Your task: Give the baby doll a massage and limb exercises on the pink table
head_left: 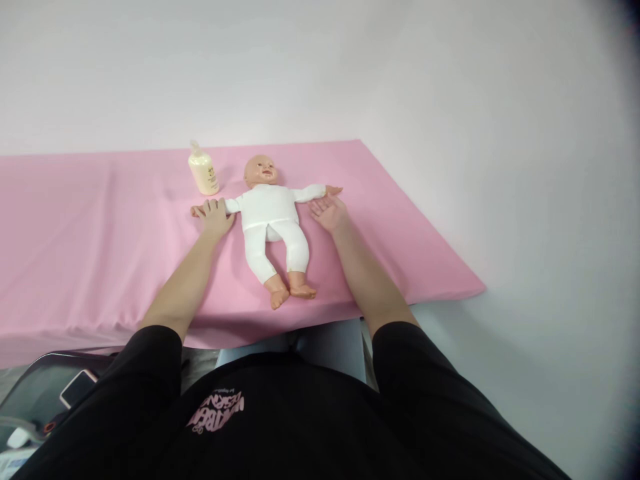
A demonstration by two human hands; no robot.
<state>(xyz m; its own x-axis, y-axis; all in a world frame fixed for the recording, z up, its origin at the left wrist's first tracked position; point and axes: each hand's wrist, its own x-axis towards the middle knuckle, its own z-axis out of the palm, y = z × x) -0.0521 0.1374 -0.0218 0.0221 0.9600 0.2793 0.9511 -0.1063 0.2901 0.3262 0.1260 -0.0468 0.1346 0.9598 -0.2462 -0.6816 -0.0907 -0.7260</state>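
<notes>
A baby doll (pixel 270 207) in a white body suit lies on its back, head toward the wall and arms spread wide. My left hand (pixel 216 218) rests palm down over the doll's forearm on the left side, fingers apart. The doll's small hand (pixel 195 211) sticks out beyond my fingertips. On the other side, my right hand (pixel 329 212) lies palm up with the fingers spread, just below the doll's other hand (pixel 334 190); whether they touch is unclear. A pump bottle (pixel 205 173) of pale yellow liquid stands upright beyond my left hand.
A pink sheet (pixel 125 247) covers the table, whose right edge slants toward me. Behind it rises a pale wall (pixel 300 73). At lower left, a phone (pixel 79 389) and other items lie on a dark tray-like surface (pixel 40 380) below table height.
</notes>
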